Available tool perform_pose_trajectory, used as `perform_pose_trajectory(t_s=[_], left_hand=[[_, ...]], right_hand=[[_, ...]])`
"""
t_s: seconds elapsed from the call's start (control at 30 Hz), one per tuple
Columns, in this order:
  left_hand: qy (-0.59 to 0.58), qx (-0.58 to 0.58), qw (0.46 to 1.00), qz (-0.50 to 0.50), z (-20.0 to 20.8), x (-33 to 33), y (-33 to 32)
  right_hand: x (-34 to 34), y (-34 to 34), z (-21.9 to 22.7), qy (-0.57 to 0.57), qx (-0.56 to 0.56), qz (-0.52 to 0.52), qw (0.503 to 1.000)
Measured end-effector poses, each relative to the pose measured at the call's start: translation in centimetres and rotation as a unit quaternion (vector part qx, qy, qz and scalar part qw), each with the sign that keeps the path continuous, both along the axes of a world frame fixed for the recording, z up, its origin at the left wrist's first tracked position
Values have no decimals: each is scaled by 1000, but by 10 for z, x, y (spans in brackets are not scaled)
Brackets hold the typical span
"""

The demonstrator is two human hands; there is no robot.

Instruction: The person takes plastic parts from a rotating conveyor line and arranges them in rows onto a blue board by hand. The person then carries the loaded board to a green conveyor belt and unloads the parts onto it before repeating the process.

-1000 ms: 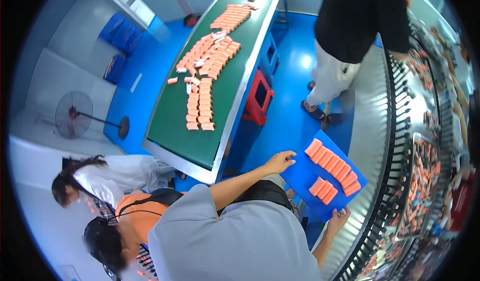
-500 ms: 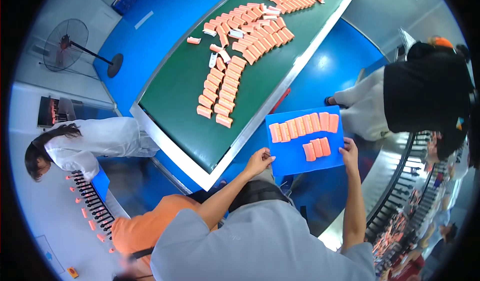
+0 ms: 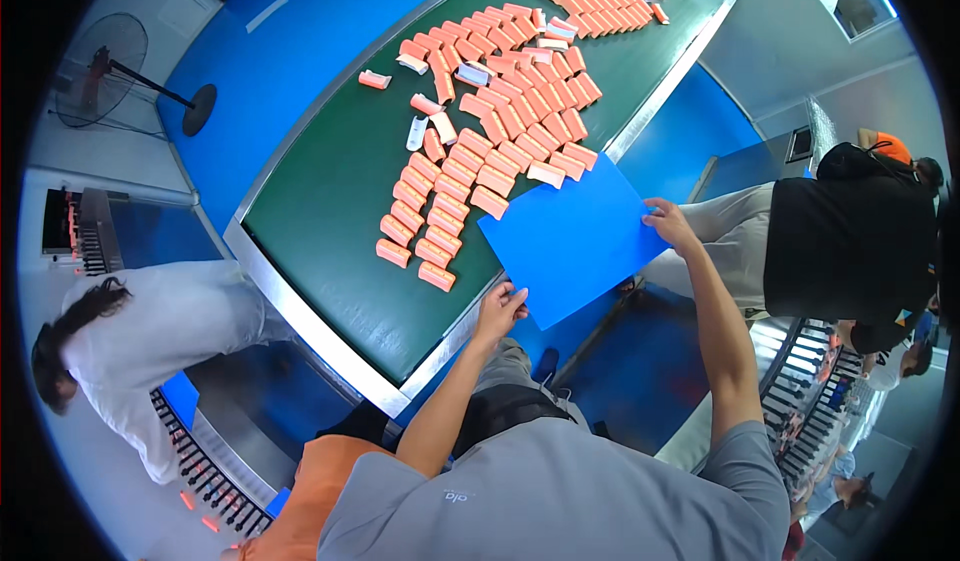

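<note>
- The blue board (image 3: 575, 246) lies across the near edge of the desk (image 3: 320, 221): its far side is over the green top, its near side out past the metal rim (image 3: 662, 89).
- Left grip (image 3: 498, 311) pinches the board's side between 7 and 8 o'clock; right grip (image 3: 672, 226) pinches the opposite side between 2 and 3 o'clock.
- Orange pieces (image 3: 510, 119) lie in rows on the desk, from the board's 10 o'clock round to 12, the nearest right along its far edge; I cannot tell whether they touch it.
- Pushing the board toward 11 o'clock could knock those rows crooked or tip pieces over, as hardly any gap shows.
- Pulling back toward 5 o'clock could drag a piece along, if one is caught on the board's edge.
- A sweep toward 1 o'clock might nudge the pieces closest to the rim down onto the blue floor (image 3: 690, 121).
- With thumb-and-finger holds only, the board may twist or dip if one side leads the other.
- The person in black (image 3: 850, 231), at 3 o'clock, stands near the right arm; a wide swing could bump them.
</note>
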State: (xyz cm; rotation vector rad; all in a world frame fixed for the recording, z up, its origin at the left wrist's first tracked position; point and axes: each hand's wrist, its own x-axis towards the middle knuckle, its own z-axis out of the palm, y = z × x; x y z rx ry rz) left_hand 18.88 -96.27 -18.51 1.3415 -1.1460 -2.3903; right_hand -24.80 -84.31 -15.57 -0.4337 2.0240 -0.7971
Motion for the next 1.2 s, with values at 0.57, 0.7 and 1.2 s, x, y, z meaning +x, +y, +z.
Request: perform_pose_trajectory(t_s=[0.57, 0.7, 1.2], left_hand=[[-436, -614, 658, -14, -3, 48, -86], [-368, -655, 660, 1, -22, 33, -124], [-168, -781, 601, -13, 55, -61, 80]], right_hand=[[154, 170, 40, 68, -71, -201, 975], [206, 216, 46, 53, -51, -293, 953], [307, 504, 123, 14, -145, -650, 745]])
